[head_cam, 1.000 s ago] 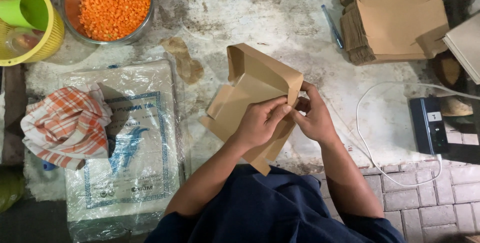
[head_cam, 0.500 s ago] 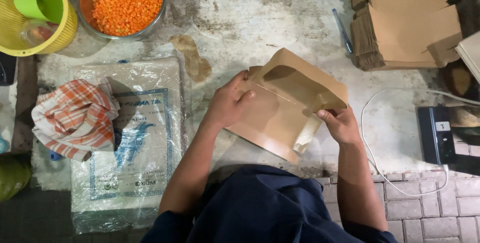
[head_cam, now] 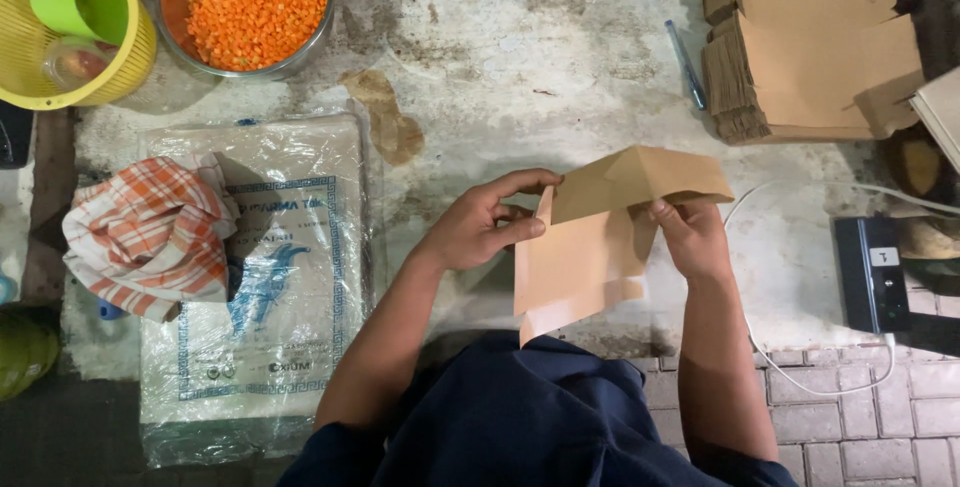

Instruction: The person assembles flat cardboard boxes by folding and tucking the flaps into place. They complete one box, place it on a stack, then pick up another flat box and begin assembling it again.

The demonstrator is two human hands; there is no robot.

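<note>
We held a brown cardboard box blank (head_cam: 585,257) between both hands, above the near edge of the stained concrete worktop (head_cam: 500,57) and just in front of our dark blue shirt (head_cam: 540,417). Its upper flap was bent over into a peaked fold, while the lower panel hung flat towards us. Our left hand (head_cam: 480,227) was closed on the blank's left edge, thumb and fingers pinching it. Our right hand (head_cam: 692,237) gripped the right side just under the folded flap, fingers curled around the card.

Beyond the right hand, at the far right of the worktop, lay a stack of flat cardboard blanks (head_cam: 810,47), with a blue pen (head_cam: 686,65) just beside it. A white cable (head_cam: 800,367) ran round from a black device (head_cam: 872,275) at the right edge.

To our left lay a clear plastic bag with blue print (head_cam: 265,277), and an orange checked cloth (head_cam: 150,232) was bunched on its left side. Farther off stood a metal bowl of orange lentils (head_cam: 255,2) and, beside it, a yellow basket (head_cam: 130,57) holding a green cup (head_cam: 85,7).
</note>
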